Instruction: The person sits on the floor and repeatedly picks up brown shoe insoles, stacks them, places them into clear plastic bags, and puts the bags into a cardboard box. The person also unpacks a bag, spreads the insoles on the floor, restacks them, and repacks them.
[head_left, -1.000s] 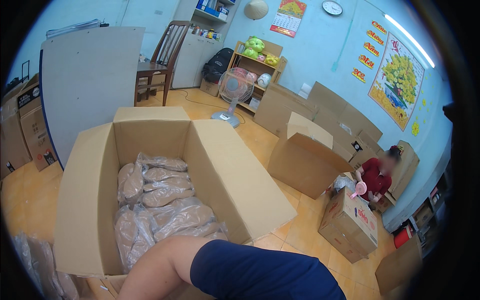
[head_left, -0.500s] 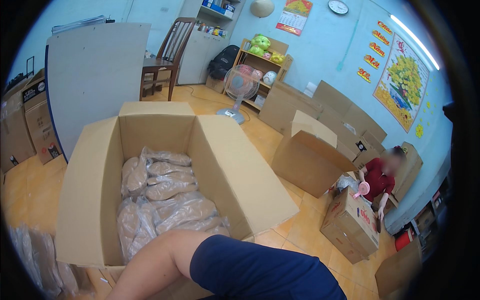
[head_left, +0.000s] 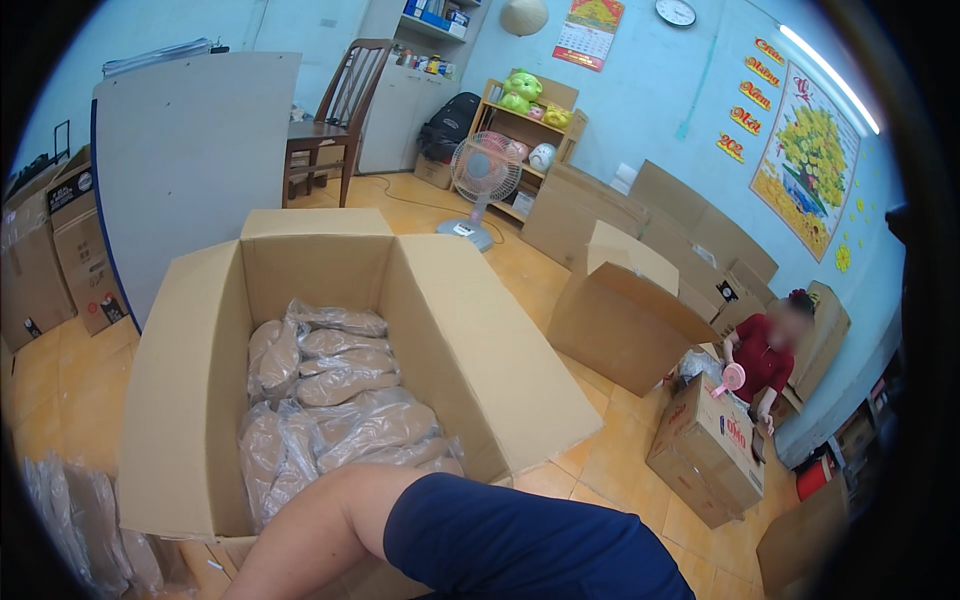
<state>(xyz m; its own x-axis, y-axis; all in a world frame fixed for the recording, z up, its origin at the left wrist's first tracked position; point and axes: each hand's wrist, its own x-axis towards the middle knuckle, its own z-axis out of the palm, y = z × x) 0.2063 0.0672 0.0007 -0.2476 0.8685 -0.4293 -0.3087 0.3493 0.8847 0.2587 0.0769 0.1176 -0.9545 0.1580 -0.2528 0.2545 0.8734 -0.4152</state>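
Note:
Neither of my hands shows. A bent bare arm with a navy sleeve crosses the lower edge, and its hand lies outside the picture; which arm it is I cannot tell. The arm passes in front of the near end of a large open cardboard box, whose flaps are folded outward. Inside the box lie several clear plastic bags holding tan, flat, rounded pieces shaped like shoe soles. The arm hides part of the near bags. More bagged tan pieces stand on the floor at the lower left.
A grey board rises behind the box, near a wooden chair. A fan stands farther back. Right of it are open cartons. A person in a red top sits behind a closed carton with a pink handheld fan.
The view has shifted slightly, so the room sits a little lower and farther right. The other person's hand has moved slightly beside the closed carton. The bags in the box lie as before.

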